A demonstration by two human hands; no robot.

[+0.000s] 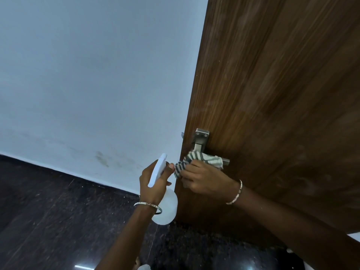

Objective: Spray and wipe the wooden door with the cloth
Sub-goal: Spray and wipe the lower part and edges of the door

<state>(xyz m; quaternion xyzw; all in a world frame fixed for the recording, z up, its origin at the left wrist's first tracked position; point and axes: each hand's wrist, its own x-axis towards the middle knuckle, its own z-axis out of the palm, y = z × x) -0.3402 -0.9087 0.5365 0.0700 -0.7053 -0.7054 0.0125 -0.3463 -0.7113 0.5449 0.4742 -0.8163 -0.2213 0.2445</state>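
Door edge at handle height. My left grip (153, 184) is curled round the neck of the white spray bottle (165, 209), held just beside the edge of the wooden door (272, 94). My right grip (202, 180) bunches the striped cloth (196, 159) over the lever of the metal door handle (201, 141). Judged progress: wiping is under way at the handle. Hazy marks show on the panel to the right, so I judge that most of the door face is left to do.

Cloth (196, 159) on door handle (202, 141), wooden door (272, 94).
Right hand (202, 180) grips striped cloth over the door handle's lever; left hand (153, 184), just left of it, grips white spray bottle (165, 207).
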